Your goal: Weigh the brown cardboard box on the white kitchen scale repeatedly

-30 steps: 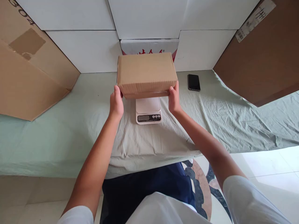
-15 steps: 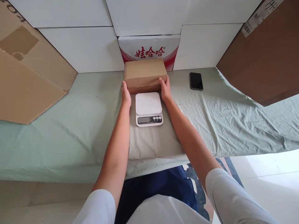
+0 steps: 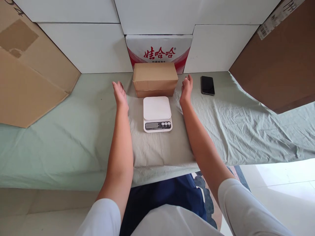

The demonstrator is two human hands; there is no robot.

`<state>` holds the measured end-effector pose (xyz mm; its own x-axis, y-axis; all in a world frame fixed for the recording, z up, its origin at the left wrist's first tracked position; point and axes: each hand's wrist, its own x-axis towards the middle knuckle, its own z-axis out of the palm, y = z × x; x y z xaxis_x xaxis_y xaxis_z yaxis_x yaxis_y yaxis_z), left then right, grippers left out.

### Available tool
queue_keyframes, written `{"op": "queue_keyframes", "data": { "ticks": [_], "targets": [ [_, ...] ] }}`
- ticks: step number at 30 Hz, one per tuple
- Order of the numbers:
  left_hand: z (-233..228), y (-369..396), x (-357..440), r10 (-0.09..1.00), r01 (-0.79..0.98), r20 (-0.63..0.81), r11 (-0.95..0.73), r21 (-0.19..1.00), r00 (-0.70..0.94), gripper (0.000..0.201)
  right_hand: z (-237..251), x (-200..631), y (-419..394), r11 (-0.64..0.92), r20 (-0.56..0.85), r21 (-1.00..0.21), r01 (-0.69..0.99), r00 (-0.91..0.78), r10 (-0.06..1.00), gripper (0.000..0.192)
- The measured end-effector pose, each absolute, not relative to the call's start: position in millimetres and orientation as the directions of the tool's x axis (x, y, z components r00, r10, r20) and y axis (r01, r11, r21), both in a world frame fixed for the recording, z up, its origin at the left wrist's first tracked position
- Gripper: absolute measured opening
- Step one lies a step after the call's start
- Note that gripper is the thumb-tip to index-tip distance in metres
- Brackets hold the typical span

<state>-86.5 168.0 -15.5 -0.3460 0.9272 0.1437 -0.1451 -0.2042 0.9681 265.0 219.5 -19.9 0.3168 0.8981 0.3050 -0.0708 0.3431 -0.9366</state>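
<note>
A small brown cardboard box [image 3: 155,78] rests on the green cloth, just behind a white kitchen scale [image 3: 157,109] with a dark display strip on its near side. My left hand [image 3: 120,94] is held to the left of the box, apart from it, fingers stretched out and nothing in them. On the other side, my right hand [image 3: 186,89] is raised between the box and a black phone [image 3: 207,85]. It touches neither one, and its fingers are extended.
Behind the small box stands a white and red carton [image 3: 159,46] with red lettering, against white panels [image 3: 83,49]. A large cardboard sheet [image 3: 36,78] leans at the left, a darker brown one [image 3: 278,62] at the right. Green cloth [image 3: 81,137] covers the surface.
Both my hands have let go of the small cardboard box and moved apart, the left one leftward, the right one rightward. The box stays behind the scale.
</note>
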Motion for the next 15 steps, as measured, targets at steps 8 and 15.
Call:
{"op": "queue_keyframes", "data": {
  "ticks": [8, 15],
  "targets": [
    [-12.6, 163.2, -71.0, 0.928, -0.157, 0.118, -0.183, 0.97, -0.354, 0.102, -17.1, 262.1, 208.4, 0.255, 0.188, -0.957, -0.142, 0.366, 0.911, 0.073],
    [-12.4, 163.2, -54.3, 0.951, -0.214, 0.123, -0.188, 0.959, -0.283, 0.097, -17.4, 251.5, 204.0, 0.294, 0.26, -0.949, -0.114, 0.249, 0.933, 0.072]
  ]
}}
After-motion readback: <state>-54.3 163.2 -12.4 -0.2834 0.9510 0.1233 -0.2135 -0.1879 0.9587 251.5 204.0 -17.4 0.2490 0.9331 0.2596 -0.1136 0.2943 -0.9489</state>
